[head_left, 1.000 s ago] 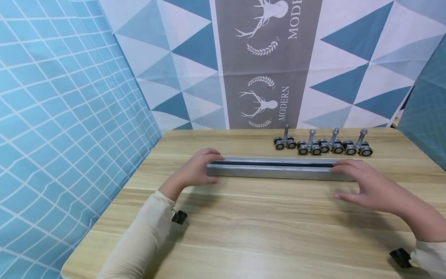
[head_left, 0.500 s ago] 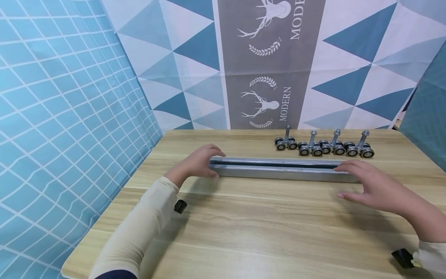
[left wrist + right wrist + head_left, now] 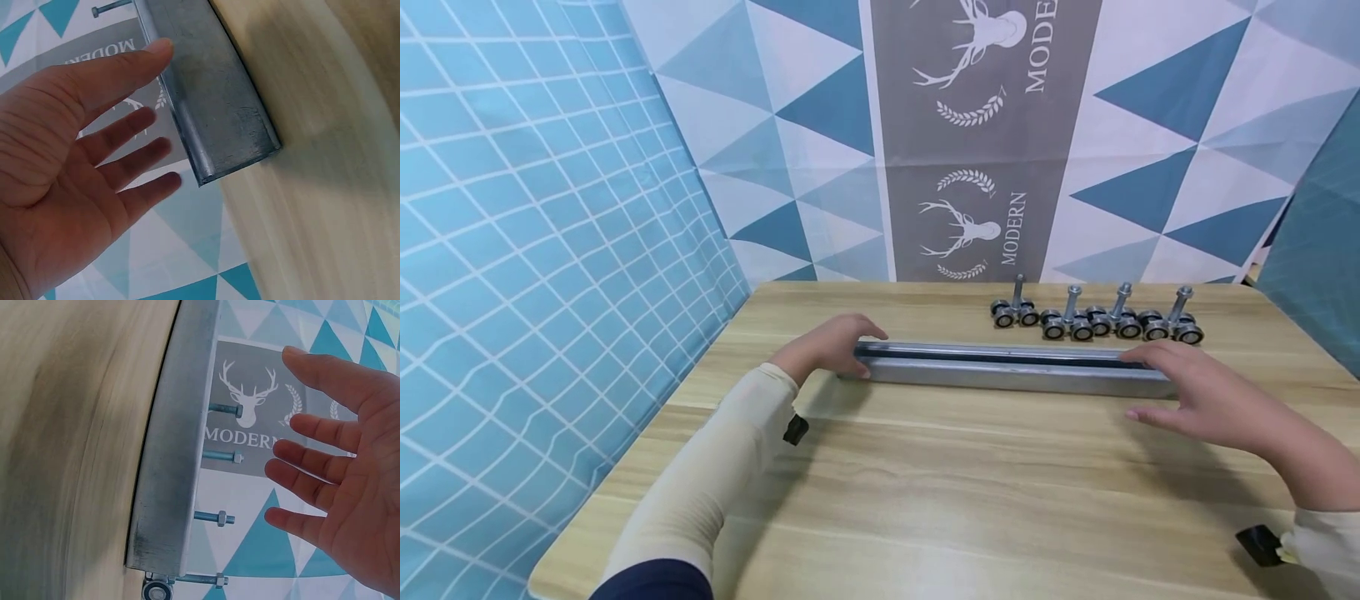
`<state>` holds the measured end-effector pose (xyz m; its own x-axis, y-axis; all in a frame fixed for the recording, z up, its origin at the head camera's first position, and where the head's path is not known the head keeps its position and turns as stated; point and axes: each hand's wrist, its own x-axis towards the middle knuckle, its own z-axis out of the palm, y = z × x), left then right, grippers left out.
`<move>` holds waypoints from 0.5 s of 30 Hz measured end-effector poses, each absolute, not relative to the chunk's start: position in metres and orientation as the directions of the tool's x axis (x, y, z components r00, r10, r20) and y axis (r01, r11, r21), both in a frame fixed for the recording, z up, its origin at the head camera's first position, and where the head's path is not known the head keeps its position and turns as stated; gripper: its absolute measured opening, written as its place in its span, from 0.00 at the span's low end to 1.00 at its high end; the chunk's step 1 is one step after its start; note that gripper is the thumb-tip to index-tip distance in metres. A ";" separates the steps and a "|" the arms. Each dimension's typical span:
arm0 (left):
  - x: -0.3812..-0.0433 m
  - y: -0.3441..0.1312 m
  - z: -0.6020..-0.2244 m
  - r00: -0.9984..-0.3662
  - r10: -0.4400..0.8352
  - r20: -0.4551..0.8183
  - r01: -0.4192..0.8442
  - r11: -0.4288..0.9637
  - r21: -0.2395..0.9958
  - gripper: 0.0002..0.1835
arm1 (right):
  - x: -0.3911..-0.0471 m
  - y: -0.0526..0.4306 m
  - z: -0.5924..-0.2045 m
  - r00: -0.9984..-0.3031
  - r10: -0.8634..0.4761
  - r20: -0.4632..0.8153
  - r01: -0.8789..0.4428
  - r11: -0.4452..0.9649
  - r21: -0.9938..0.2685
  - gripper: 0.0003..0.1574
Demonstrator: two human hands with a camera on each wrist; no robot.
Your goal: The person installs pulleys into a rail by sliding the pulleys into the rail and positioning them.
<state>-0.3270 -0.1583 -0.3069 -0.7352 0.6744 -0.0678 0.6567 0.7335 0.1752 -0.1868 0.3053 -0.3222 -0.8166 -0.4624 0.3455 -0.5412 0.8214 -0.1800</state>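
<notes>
Can see a metal rail lying between left hand and right hand, both relaxed and grasping nothing.
Cannot be certain about left-side contact; can spot wooden table beneath, four wheeled bolts close behind, patterned backdrop beyond.

Head view bright; pale glare, soft shadows on table; wrist views dimmer.

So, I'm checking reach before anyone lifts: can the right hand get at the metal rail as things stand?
Probably yes: the right hand is open above the right end of the metal rail, and nothing visible blocks it. The wheeled bolts stand behind the rail.
</notes>
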 end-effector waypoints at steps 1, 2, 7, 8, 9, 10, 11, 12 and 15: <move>-0.328 -0.157 -0.307 -0.734 0.674 -0.088 0.656 0.736 0.169 0.34 | -0.187 0.305 -0.322 -0.820 -0.459 0.342 -0.538 0.822 -0.185 0.40; -0.330 -0.156 -0.307 -0.730 0.676 -0.103 0.658 0.736 0.162 0.34 | -0.187 0.305 -0.322 -0.823 -0.456 0.339 -0.534 0.824 -0.187 0.40; -0.335 -0.149 -0.303 -0.730 0.662 -0.170 0.644 0.750 0.154 0.34 | -0.187 0.305 -0.322 -0.826 -0.452 0.338 -0.530 0.826 -0.191 0.41; -0.335 -0.148 -0.302 -0.729 0.661 -0.176 0.643 0.750 0.153 0.34 | -0.187 0.306 -0.322 -0.823 -0.453 0.342 -0.533 0.825 -0.190 0.41; -0.336 -0.146 -0.301 -0.732 0.656 -0.184 0.638 0.755 0.153 0.33 | -0.187 0.306 -0.322 -0.822 -0.453 0.346 -0.534 0.824 -0.190 0.41; -0.336 -0.145 -0.301 -0.735 0.651 -0.191 0.633 0.759 0.152 0.34 | -0.187 0.307 -0.323 -0.819 -0.454 0.351 -0.536 0.823 -0.188 0.41; -0.336 -0.144 -0.300 -0.737 0.648 -0.195 0.632 0.762 0.144 0.33 | -0.188 0.307 -0.323 -0.817 -0.454 0.355 -0.538 0.823 -0.185 0.41; -0.337 -0.143 -0.300 -0.739 0.643 -0.202 0.629 0.766 0.136 0.33 | -0.188 0.308 -0.323 -0.816 -0.454 0.358 -0.538 0.822 -0.185 0.41; -0.337 -0.140 -0.300 -0.748 0.627 -0.216 0.622 0.777 0.100 0.31 | -0.189 0.310 -0.324 -0.821 -0.445 0.358 -0.530 0.827 -0.187 0.42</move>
<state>-0.3373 -0.1395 -0.3001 -0.7483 0.6271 -0.2162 0.6220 0.7766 0.1000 -0.1887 0.3100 -0.3243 -0.8208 -0.4448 0.3585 -0.5300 0.8271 -0.1872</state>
